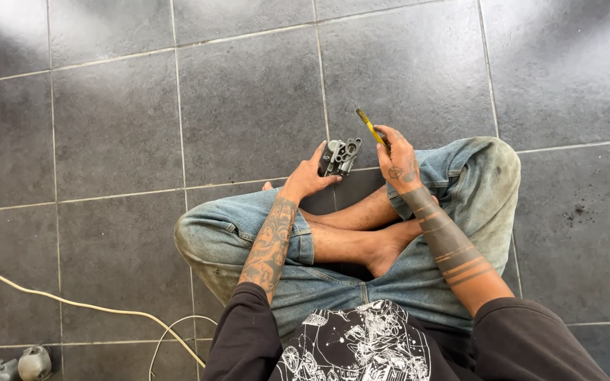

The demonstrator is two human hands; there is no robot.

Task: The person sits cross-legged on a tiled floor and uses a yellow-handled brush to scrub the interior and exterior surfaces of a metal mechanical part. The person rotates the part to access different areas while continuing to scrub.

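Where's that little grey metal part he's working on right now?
In the head view, the grey metal part sits just above centre, held in the left hand over the crossed legs, beside the right hand holding a yellow tool.

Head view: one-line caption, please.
Seated cross-legged on grey tiles, left hand holds grey metal part; right hand holds yellow tool.

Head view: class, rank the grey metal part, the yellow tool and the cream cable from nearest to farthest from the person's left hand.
1. Grey metal part: held in the left hand.
2. Yellow tool: just beyond, in the right hand.
3. Cream cable: on the floor, far lower left.
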